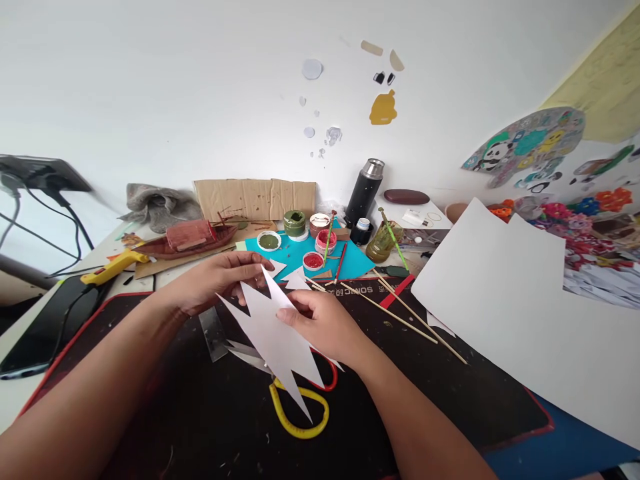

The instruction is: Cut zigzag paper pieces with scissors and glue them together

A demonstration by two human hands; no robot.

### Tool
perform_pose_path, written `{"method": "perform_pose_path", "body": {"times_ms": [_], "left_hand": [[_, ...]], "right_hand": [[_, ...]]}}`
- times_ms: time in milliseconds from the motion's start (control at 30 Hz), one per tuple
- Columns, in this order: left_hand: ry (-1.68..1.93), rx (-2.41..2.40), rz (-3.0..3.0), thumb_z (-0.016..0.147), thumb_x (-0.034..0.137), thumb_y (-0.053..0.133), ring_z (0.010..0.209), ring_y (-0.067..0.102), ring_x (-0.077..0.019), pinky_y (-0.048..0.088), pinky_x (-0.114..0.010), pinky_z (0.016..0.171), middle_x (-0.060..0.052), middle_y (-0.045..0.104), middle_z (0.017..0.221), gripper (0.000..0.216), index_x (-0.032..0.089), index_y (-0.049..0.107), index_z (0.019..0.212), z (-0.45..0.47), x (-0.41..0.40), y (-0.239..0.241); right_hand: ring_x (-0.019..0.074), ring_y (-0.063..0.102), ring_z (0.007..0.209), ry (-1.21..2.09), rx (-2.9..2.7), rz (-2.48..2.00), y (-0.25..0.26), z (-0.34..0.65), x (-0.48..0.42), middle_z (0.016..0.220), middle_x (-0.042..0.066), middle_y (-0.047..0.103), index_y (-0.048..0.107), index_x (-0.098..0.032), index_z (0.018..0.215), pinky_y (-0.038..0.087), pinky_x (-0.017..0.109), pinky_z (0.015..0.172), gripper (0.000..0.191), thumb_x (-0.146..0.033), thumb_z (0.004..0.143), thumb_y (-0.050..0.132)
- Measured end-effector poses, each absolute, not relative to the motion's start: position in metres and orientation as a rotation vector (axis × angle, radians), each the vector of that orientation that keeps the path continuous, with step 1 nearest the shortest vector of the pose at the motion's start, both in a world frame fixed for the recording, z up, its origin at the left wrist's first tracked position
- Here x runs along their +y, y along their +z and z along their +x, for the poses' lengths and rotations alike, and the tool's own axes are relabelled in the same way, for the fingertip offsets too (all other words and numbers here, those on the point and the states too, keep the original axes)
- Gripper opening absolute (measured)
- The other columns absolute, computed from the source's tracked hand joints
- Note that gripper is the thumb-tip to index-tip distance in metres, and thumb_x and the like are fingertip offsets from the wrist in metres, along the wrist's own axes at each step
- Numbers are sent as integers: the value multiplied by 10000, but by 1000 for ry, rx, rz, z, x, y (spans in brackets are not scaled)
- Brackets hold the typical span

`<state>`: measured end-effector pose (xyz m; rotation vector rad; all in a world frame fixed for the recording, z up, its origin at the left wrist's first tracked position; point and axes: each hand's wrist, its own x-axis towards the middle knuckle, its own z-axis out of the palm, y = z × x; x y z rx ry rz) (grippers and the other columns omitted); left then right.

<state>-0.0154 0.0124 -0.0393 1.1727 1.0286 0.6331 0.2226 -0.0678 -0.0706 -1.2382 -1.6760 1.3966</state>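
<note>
Between my hands is a white paper cutout (277, 333) with jagged, pointed ends, tilted above the dark mat. My left hand (217, 280) pinches it near its upper points, the fingertips partly hidden. With the thumb on top, my right hand (323, 323) grips the cutout's right edge. Below the paper lie scissors (300, 427) with one yellow and one red handle, blades apart, partly covered by the cutout. A clear ruler (213, 333) rests left of the blades. Small white paper scraps (297, 280) lie just beyond my hands.
Open paint pots (314, 261) stand on a blue sheet (357, 261) at the back. A black flask (365, 193) stands behind them. Thin wooden sticks (400, 315) and a large white sheet (510, 300) lie right. Left are a yellow glue gun (113, 267) and a model boat (193, 238).
</note>
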Motion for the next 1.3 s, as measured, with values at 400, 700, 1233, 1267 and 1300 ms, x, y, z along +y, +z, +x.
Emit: {"method": "perform_pose_path", "body": {"times_ms": [400,700,1233,1267,1300], "left_hand": [[592,884,1408,863,634,850,913,762,-289,662,-352,658,-147,776,1242,613,252,729,1326,-6,-9,-24],[497,1148,1553,842,588,838,686,738,-247,623,-366,659,-58,805,905,402,228,774,1010,9,-13,-28],[776,1127,1361,809,620,885,586,587,-160,500,-268,516,-20,723,772,424,229,818,957,3,-13,-25],[778,1127,1370,813,620,880,568,583,-160,492,-272,501,-22,722,763,424,227,818,955,4,-13,-24],[780,1124,1383,817,620,875,556,582,-163,487,-276,489,-25,723,759,424,224,819,956,4,-13,-23]], "right_hand": [[223,571,757,1059,-1401,-1383,-71,231,-56,788,29,664,730,-219,892,395,298,639,325,-522,983,656],[241,612,814,1080,-1410,-1354,-71,230,-60,827,41,686,746,-227,959,461,312,688,333,-551,996,678],[186,667,692,1593,-991,-972,-70,230,-57,829,26,740,796,-213,956,539,288,605,546,-743,840,849],[171,648,641,1617,-976,-958,-71,230,-57,816,25,735,801,-211,979,515,271,546,572,-761,830,848],[162,639,607,1642,-973,-941,-71,230,-57,817,27,738,806,-211,1012,501,259,506,594,-773,825,845]]}}
